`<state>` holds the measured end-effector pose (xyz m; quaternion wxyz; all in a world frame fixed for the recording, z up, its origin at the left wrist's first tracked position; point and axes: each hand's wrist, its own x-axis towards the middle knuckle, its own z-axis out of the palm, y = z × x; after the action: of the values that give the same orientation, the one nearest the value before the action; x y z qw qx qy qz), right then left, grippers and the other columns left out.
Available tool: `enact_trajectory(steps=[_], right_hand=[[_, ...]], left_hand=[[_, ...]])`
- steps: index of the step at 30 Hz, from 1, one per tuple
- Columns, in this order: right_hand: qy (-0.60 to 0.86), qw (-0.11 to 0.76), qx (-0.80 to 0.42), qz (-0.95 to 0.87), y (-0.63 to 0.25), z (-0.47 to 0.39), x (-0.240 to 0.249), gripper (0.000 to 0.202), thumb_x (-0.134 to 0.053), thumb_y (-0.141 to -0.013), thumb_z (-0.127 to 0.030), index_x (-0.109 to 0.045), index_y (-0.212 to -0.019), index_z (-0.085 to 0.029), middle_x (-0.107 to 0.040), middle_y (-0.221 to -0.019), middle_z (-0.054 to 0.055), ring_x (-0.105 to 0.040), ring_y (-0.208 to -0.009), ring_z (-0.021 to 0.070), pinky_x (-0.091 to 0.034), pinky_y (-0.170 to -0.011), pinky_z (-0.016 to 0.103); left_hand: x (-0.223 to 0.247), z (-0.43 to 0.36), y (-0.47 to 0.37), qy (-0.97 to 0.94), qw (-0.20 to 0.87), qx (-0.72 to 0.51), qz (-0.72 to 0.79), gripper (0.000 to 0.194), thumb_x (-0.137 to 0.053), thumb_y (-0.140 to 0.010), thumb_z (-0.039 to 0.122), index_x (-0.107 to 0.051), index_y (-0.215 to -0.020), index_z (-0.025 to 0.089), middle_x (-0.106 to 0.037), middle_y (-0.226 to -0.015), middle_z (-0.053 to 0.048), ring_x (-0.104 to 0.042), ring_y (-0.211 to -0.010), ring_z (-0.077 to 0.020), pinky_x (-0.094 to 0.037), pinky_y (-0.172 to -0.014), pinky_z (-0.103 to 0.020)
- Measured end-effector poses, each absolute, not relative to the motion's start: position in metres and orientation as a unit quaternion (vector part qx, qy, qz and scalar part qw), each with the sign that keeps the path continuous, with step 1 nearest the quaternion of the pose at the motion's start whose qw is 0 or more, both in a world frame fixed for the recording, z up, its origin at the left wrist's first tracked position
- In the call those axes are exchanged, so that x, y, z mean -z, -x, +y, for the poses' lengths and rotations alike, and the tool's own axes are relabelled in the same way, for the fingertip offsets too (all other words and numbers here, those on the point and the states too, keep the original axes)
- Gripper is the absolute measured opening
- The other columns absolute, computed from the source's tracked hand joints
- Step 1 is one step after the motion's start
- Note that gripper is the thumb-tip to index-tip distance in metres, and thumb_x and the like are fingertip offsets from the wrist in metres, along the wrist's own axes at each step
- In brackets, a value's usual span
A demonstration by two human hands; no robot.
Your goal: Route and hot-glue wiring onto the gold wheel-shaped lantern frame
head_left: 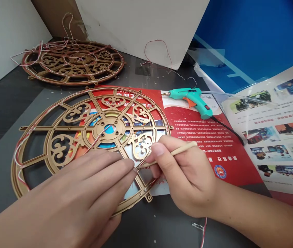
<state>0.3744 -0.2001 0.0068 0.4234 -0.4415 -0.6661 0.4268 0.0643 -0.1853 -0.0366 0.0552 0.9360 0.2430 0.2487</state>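
Observation:
A round gold openwork frame (110,116) lies over printed sheets, with red and white wire (100,135) along its grooves and running from its centre toward my hands. My left hand (84,189) rests over the frame's near side, fingers pressed together around the frame's lower part; its fingertips are beside the wire. In my right hand (185,168) is a thin pale wooden stick (184,148), pinched between thumb and fingers. The stick's tip meets the frame near my left fingertips. Fingers partly hide the wire there.
A second gold frame with loose wires (76,62) lies at the back left. A teal glue gun (194,100) rests on the red printed sheet (193,131), its cord trailing right. Loose wire (159,41) is behind. White panels stand at the back; a wire end (197,226) lies in front.

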Motion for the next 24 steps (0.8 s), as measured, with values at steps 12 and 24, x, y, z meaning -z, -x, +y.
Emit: enact_trajectory(steps=[12, 24], right_hand=[[0.445, 0.422, -0.409, -0.676, -0.376, -0.203, -0.009, 0.044, -0.055, -0.137, -0.035, -0.058, -0.095, -0.027, -0.065, -0.082, -0.003, -0.061, -0.068, 0.0137, -0.050, -0.064, 0.029], [0.416, 0.429, -0.407, -0.690, -0.375, -0.199, -0.008, 0.042, -0.057, -0.134, -0.023, -0.052, -0.093, -0.028, -0.061, -0.080, -0.005, -0.060, -0.068, 0.0126, -0.047, -0.067, 0.031]], left_hand=[[0.035, -0.185, -0.068, -0.934, 0.057, -0.246, 0.255, 0.040, -0.076, -0.118, 0.038, -0.088, -0.156, 0.045, -0.085, -0.170, 0.003, -0.081, -0.159, -0.0272, -0.068, -0.143, -0.045], [0.010, -0.178, -0.094, -0.943, 0.071, -0.249, 0.207, 0.032, -0.066, -0.118, 0.023, -0.081, -0.144, 0.034, -0.089, -0.142, -0.003, -0.083, -0.132, -0.0264, -0.066, -0.117, -0.042]])
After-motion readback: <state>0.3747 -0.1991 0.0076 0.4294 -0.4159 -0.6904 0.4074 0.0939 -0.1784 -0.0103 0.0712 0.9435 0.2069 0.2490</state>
